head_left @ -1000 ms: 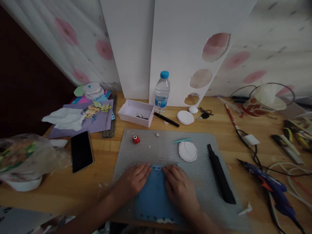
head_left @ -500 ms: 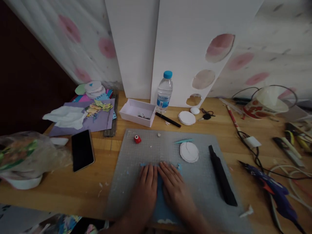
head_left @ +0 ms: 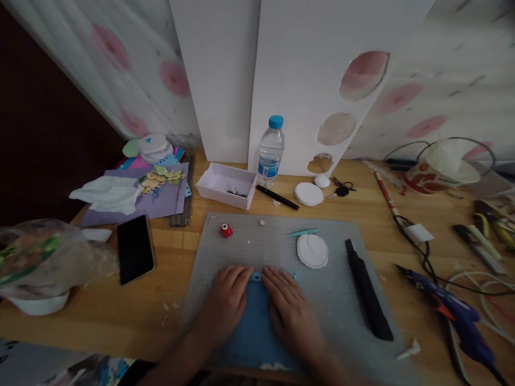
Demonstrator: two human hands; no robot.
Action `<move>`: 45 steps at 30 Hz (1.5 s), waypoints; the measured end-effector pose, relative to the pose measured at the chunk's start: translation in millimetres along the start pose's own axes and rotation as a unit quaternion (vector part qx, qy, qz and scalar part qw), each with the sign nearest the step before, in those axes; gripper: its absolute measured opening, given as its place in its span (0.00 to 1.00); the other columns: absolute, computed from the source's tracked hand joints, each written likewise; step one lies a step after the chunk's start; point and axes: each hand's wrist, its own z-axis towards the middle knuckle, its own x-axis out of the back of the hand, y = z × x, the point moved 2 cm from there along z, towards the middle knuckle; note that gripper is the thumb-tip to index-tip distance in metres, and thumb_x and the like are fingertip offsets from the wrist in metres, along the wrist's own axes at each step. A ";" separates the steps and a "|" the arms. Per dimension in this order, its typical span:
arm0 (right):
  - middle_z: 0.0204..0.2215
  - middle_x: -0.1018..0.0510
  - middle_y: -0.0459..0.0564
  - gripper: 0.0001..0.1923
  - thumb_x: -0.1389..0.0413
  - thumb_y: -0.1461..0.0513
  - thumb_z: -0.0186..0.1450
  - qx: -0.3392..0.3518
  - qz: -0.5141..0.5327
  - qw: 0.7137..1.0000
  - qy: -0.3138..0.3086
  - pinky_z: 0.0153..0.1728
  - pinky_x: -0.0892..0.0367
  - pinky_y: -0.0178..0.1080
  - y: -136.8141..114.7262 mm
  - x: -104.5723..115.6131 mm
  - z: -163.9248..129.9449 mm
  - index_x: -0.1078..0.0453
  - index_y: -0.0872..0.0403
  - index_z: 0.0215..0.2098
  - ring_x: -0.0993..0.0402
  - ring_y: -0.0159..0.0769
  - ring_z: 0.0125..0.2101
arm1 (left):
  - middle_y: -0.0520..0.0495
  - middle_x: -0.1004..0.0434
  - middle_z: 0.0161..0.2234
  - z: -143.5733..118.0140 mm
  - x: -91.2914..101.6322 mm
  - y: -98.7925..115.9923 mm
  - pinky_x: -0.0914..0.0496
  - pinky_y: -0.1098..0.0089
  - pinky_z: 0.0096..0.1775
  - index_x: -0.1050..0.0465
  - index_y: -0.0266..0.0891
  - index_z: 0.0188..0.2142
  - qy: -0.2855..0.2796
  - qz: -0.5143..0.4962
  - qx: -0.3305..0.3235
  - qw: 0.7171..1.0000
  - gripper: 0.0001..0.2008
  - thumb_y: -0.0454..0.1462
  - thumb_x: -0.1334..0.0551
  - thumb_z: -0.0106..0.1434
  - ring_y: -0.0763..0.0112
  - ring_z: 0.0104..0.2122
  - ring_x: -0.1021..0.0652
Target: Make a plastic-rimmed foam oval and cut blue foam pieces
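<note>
A blue sheet of paper (head_left: 255, 327) lies on the grey cutting mat (head_left: 341, 289), with small cut-outs along its far edge. My left hand (head_left: 227, 297) is curled at that edge, fingers bent together with their tips on the paper; the thumb is partly hidden. My right hand (head_left: 292, 308) rests on the sheet's right side, fingers stretched out and lying flat. Farther up the mat are a small red craft punch (head_left: 226, 230), a white disc (head_left: 313, 251) and a light-blue stick-like tool (head_left: 303, 232). A long black object (head_left: 368, 292) lies on the right.
Behind the mat stand a white box (head_left: 225, 187), a water bottle (head_left: 270, 153), a black pen (head_left: 277, 197) and white boards with round holes (head_left: 298, 80). A phone (head_left: 135, 249) and coloured papers (head_left: 94, 214) lie left. A purple glue gun (head_left: 446, 308) and cables lie right.
My left hand has shifted slightly left and gone from flat fingers to bent ones, uncovering more of the blue paper and its cut-out edge. My right hand stays almost in place.
</note>
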 end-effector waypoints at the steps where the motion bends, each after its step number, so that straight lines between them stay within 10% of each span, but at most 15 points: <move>1: 0.59 0.31 0.55 0.30 0.56 0.74 0.62 0.003 -0.002 1.000 0.000 0.59 0.36 0.52 -0.4 0.6 0.4 0.39 0.57 0.61 0.38 0.40 0.61 | 0.39 0.26 0.47 3.1 5.0 -5.9 0.29 0.55 0.50 0.34 0.36 0.56 -0.005 -0.015 0.007 1.000 0.20 0.28 0.50 0.65 0.59 0.48 0.27; 25: 0.54 0.25 0.54 0.22 0.54 0.74 0.65 0.018 0.017 0.999 0.044 0.56 0.32 0.51 3.2 0.0 -0.5 0.31 0.56 0.53 0.31 0.41 0.56 | 0.43 0.26 0.33 13.0 13.2 -23.8 0.28 0.62 0.41 0.28 0.29 0.44 0.005 0.024 -0.200 0.979 0.15 0.32 0.52 0.71 0.64 0.36 0.29; 38: 0.56 0.28 0.57 0.23 0.53 0.73 0.63 0.069 0.017 0.997 0.038 0.56 0.36 0.59 6.1 14.7 -17.9 0.33 0.56 0.55 0.35 0.45 0.58 | 0.32 0.31 0.55 -11.8 0.0 26.6 0.36 0.48 0.53 0.39 0.37 0.62 -0.100 0.112 -0.019 0.988 0.28 0.43 0.43 0.64 0.48 0.53 0.31; 45: 0.51 0.27 0.59 0.18 0.53 0.69 0.66 -0.137 0.039 0.982 0.123 0.47 0.29 0.50 29.4 37.5 -41.6 0.34 0.53 0.53 0.29 0.45 0.50 | 0.35 0.47 0.66 -13.0 -9.4 25.0 0.46 0.54 0.61 0.54 0.29 0.67 -0.102 0.082 -0.068 0.989 0.38 0.52 0.49 0.67 0.54 0.65 0.45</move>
